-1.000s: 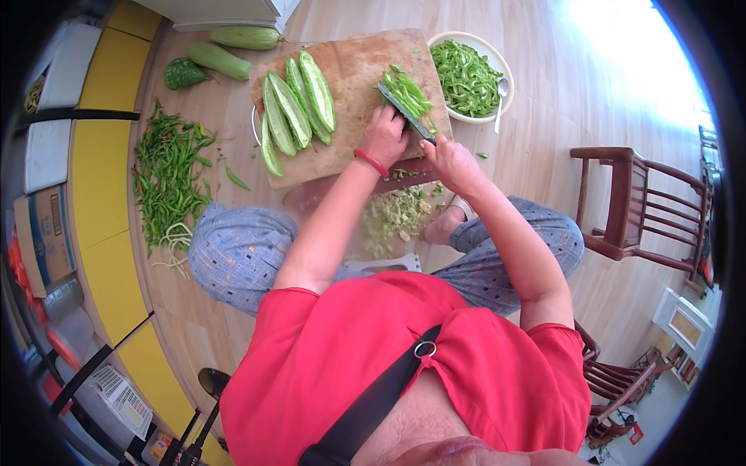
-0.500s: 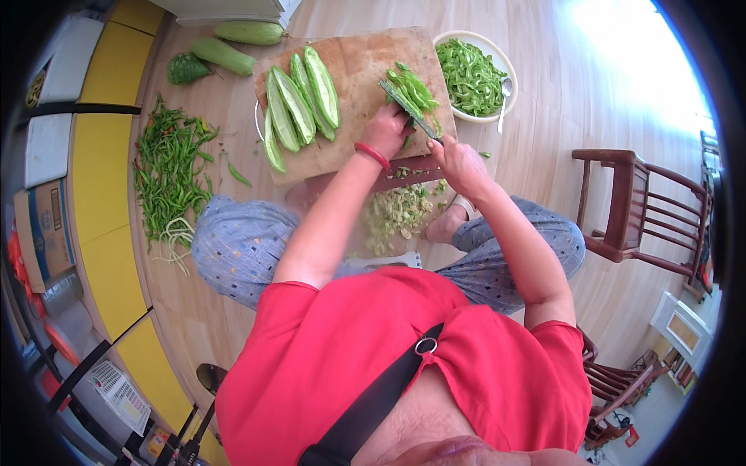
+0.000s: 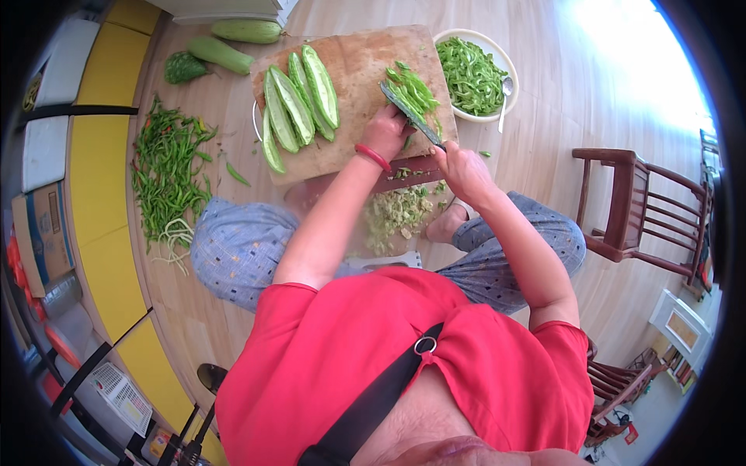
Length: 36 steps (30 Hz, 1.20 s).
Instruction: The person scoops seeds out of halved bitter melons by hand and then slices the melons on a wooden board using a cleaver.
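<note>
My right hand point(image 3: 468, 175) is closed around the handle of a kitchen knife point(image 3: 412, 113), its blade slanting up and left over the wooden cutting board point(image 3: 361, 62). My left hand point(image 3: 385, 133), with a red bangle at the wrist, presses a piece of green gourd against the board beside the blade. Most of that piece and the fingertips are hidden by the hand and knife. Just beyond the blade lie thin green gourd slices point(image 3: 416, 89). Several long, hollowed gourd pieces point(image 3: 299, 101) rest on the board's left side.
Right of the board stands a pale bowl point(image 3: 510, 64) of green strips with a spoon point(image 3: 506, 97). Whole gourds point(image 3: 221, 54) and a pile of green chillies point(image 3: 167, 167) lie on the floor at left. Pale scraps point(image 3: 396, 213) lie between my feet. A wooden chair point(image 3: 622, 206) stands at right.
My right hand and the knife handle have shifted very slightly right and down. My left hand stays nearly in place, and the slices look almost the same.
</note>
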Available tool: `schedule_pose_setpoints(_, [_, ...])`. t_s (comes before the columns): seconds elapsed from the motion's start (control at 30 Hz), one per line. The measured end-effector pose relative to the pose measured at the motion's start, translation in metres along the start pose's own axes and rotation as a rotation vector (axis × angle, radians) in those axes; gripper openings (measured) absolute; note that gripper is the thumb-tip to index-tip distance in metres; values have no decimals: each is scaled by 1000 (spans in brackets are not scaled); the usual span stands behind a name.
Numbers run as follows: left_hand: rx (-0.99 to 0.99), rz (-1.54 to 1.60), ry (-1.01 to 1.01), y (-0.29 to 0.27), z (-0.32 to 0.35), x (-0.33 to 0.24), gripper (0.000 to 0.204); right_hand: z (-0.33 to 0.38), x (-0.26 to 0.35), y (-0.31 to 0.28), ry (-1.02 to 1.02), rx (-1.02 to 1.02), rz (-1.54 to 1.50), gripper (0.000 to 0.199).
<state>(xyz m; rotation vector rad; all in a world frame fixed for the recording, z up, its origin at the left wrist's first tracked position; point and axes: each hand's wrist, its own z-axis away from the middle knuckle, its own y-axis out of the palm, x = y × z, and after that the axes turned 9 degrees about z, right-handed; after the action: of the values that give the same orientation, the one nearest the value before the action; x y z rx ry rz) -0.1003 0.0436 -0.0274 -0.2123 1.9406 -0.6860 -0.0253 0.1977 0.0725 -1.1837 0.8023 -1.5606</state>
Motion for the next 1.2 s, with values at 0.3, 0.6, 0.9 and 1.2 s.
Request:
schedule_pose_setpoints(0.3, [26, -65, 37, -2, 1, -5, 23, -32, -10, 23, -39, -80, 12, 41])
schedule_pose_setpoints(0.6, [-67, 19, 51, 1, 3, 3, 23, -8, 1, 11, -4, -48, 13, 41])
schedule_pose_setpoints(0.9, [-88, -5, 95, -1, 2, 0, 21, -14, -2, 7, -114, -65, 40, 40])
schedule_pose_setpoints(1.2, [-46, -47, 42, 4, 4, 3, 22, -27, -1, 28, 20, -79, -4, 42])
